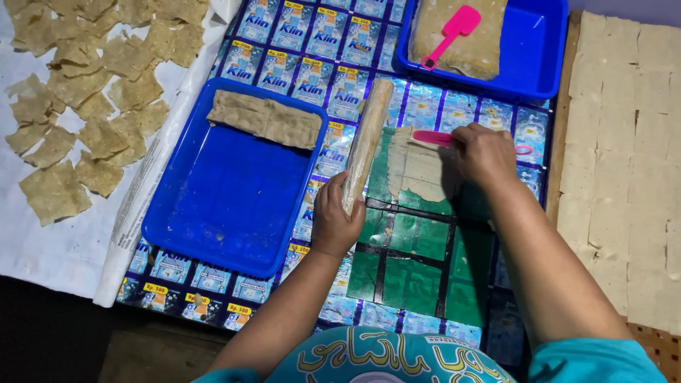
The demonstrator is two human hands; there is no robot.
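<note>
My left hand (332, 221) grips the near end of a long plastic-wrapped rolling pin (368, 133) that slants away from me across the mat. My right hand (484, 154) holds a pink plastic scraper (430, 137), its blade resting on a thin, ragged sheet of pale dough (420, 169) spread on a green patch of the mat (415, 273). The dough sheet lies just right of the pin.
A blue tray (227, 206) at left holds a folded strip of dough (264, 118). A second blue tray (528, 57) at the back holds a dough slab and a pink spatula (450, 34). Cut dough squares (85, 99) dry on white paper at left; a scored pale slab (624, 156) is at right.
</note>
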